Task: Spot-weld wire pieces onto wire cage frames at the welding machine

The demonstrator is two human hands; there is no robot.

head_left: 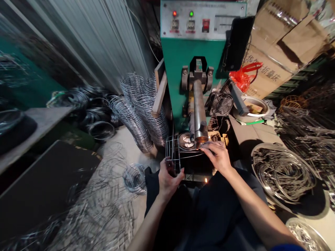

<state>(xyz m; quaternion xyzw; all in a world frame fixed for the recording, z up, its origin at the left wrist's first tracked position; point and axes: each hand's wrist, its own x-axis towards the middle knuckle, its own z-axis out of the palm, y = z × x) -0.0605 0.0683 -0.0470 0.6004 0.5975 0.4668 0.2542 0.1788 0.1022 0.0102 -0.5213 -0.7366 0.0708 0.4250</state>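
Note:
My left hand (169, 177) is closed round the lower end of a small wire rack (173, 148), whose bars stand up above the fingers. From the rack a thin wire runs right, toward the tip of a spot welder (201, 115). My right hand (218, 156) pinches at that tip, thumb and forefinger pressed together under the thick metal cylinder. What lies between those fingertips is too small to make out. Behind the cylinder rises the green machine body (175, 62), with a red and a green light lit on its panel (204, 21).
Stacks of wire rings (146, 108) stand left of the machine, and loose wire pieces (99, 198) cover the floor. To the right are a round tray of bent wires (285, 174), a white basin (251, 109), a fan (222, 104) and a cardboard box (274, 69).

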